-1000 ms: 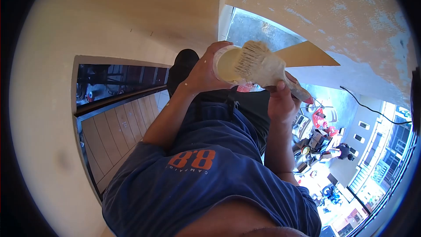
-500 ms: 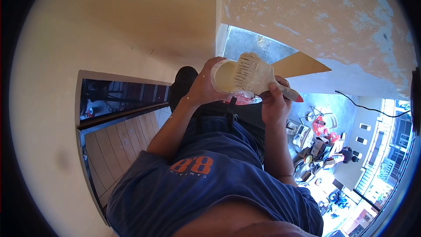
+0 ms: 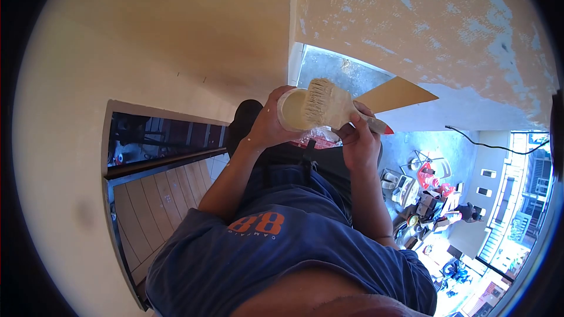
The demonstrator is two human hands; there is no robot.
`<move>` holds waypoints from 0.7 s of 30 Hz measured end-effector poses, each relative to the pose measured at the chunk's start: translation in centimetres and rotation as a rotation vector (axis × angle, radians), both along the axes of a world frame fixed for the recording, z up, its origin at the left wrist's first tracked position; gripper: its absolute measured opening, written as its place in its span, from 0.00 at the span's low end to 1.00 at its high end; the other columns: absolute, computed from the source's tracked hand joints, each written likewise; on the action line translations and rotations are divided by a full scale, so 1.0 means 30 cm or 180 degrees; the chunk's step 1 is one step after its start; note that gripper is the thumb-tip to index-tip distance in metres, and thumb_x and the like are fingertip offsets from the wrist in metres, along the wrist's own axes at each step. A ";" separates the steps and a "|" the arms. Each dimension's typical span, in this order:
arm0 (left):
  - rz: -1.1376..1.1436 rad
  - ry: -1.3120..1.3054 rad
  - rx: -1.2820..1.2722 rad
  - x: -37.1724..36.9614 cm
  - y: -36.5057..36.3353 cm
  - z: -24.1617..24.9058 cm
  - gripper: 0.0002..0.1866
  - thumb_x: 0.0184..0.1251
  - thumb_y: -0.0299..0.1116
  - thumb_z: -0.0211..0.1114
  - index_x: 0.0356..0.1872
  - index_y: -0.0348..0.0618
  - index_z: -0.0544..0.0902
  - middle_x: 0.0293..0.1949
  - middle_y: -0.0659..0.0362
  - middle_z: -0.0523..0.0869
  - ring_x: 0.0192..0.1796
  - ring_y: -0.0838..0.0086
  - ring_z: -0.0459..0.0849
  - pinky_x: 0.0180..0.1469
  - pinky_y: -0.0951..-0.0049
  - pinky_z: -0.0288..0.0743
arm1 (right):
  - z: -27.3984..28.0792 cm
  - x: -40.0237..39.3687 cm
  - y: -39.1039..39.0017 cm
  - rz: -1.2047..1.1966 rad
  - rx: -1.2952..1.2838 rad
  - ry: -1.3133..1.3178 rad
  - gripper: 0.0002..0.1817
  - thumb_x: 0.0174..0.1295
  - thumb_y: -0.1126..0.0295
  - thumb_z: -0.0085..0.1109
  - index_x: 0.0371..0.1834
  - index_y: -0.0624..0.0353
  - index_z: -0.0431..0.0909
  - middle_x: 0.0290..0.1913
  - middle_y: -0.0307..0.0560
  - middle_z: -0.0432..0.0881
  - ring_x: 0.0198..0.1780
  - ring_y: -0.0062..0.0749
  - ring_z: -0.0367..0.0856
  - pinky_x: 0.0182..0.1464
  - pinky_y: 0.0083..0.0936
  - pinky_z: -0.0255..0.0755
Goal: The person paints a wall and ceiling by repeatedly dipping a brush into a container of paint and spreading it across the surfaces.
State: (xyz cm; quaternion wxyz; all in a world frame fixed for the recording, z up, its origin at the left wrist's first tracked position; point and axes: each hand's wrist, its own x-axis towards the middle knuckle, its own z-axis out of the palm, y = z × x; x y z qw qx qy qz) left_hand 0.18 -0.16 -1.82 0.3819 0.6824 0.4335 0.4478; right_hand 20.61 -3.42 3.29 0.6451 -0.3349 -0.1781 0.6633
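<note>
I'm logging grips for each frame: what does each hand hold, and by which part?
The left hand holds a paint cup, fingers wrapped around its side. The right hand holds a wide paintbrush by its handle, bristles over the cup's mouth.

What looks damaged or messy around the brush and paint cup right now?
The wall above right is patchy, its tan coat flaking to show pale blue-grey spots. The brush, in the right hand, is caked with cream paint over the paint cup held by the left hand. No spill shows.

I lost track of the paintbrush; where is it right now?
In the head view, the paintbrush sits just right of centre, gripped by the right hand, with its bristles over the paint cup held in the left hand.
</note>
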 end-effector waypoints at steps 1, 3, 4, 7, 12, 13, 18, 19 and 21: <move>0.0004 0.0006 -0.0015 -0.002 0.000 0.000 0.49 0.32 0.37 0.82 0.59 0.40 0.61 0.53 0.51 0.74 0.55 0.62 0.76 0.57 0.67 0.70 | 0.000 -0.004 0.000 0.0003 0.0002 0.0027 0.14 0.63 0.77 0.51 0.52 0.66 0.69 0.46 0.56 0.78 0.46 0.45 0.81 0.49 0.40 0.78; 0.0007 0.0010 -0.0012 -0.002 0.002 0.002 0.49 0.32 0.37 0.82 0.59 0.40 0.62 0.53 0.51 0.74 0.56 0.62 0.76 0.57 0.67 0.69 | -0.002 -0.004 0.002 0.0006 0.0022 0.0052 0.14 0.63 0.76 0.51 0.52 0.66 0.69 0.46 0.56 0.78 0.46 0.45 0.81 0.48 0.40 0.78; 0.0026 0.0075 -0.0003 -0.003 0.001 0.003 0.49 0.32 0.37 0.82 0.59 0.40 0.61 0.53 0.51 0.74 0.56 0.62 0.76 0.57 0.67 0.69 | -0.005 -0.003 0.004 0.0027 0.0083 0.0108 0.14 0.63 0.76 0.51 0.52 0.66 0.69 0.46 0.56 0.78 0.46 0.44 0.81 0.48 0.40 0.78; 0.0059 0.0088 -0.0019 -0.003 -0.006 0.003 0.49 0.32 0.38 0.82 0.59 0.40 0.61 0.52 0.51 0.74 0.55 0.62 0.76 0.57 0.67 0.69 | -0.003 -0.007 0.003 0.0067 0.0083 0.0073 0.14 0.63 0.76 0.51 0.52 0.66 0.69 0.45 0.55 0.78 0.46 0.44 0.82 0.48 0.40 0.78; 0.0071 -0.0026 0.0067 -0.007 0.009 -0.024 0.50 0.32 0.38 0.82 0.59 0.39 0.60 0.52 0.51 0.74 0.55 0.62 0.76 0.57 0.67 0.69 | -0.014 -0.006 0.011 0.0136 0.0091 -0.0209 0.14 0.64 0.73 0.48 0.53 0.60 0.65 0.47 0.52 0.77 0.42 0.39 0.83 0.42 0.32 0.82; 0.0078 -0.0008 0.0031 -0.007 0.009 -0.027 0.50 0.32 0.38 0.82 0.59 0.39 0.60 0.52 0.51 0.74 0.55 0.63 0.76 0.57 0.67 0.69 | -0.014 -0.005 0.013 0.0146 -0.0003 -0.0099 0.14 0.64 0.74 0.49 0.53 0.63 0.67 0.46 0.54 0.78 0.42 0.41 0.83 0.43 0.34 0.81; 0.0096 -0.0059 -0.0073 -0.013 0.000 -0.041 0.50 0.32 0.37 0.82 0.59 0.40 0.60 0.52 0.51 0.74 0.55 0.62 0.76 0.57 0.67 0.70 | -0.004 -0.008 0.015 0.0182 -0.0113 0.0141 0.14 0.64 0.76 0.50 0.53 0.65 0.68 0.43 0.55 0.80 0.41 0.43 0.83 0.44 0.37 0.79; 0.0118 -0.0030 -0.0058 -0.013 0.002 -0.043 0.49 0.33 0.37 0.82 0.59 0.40 0.61 0.52 0.51 0.74 0.55 0.62 0.76 0.57 0.67 0.70 | -0.009 -0.010 0.018 0.0201 -0.0156 -0.0030 0.14 0.64 0.75 0.48 0.53 0.63 0.67 0.45 0.54 0.78 0.41 0.40 0.84 0.41 0.34 0.81; 0.0144 -0.0002 -0.0044 -0.013 0.008 -0.042 0.49 0.33 0.38 0.81 0.59 0.40 0.61 0.52 0.51 0.74 0.55 0.62 0.76 0.57 0.67 0.70 | -0.005 -0.015 0.026 0.0225 -0.0201 -0.0202 0.14 0.65 0.74 0.47 0.53 0.61 0.65 0.46 0.53 0.77 0.40 0.37 0.84 0.39 0.31 0.83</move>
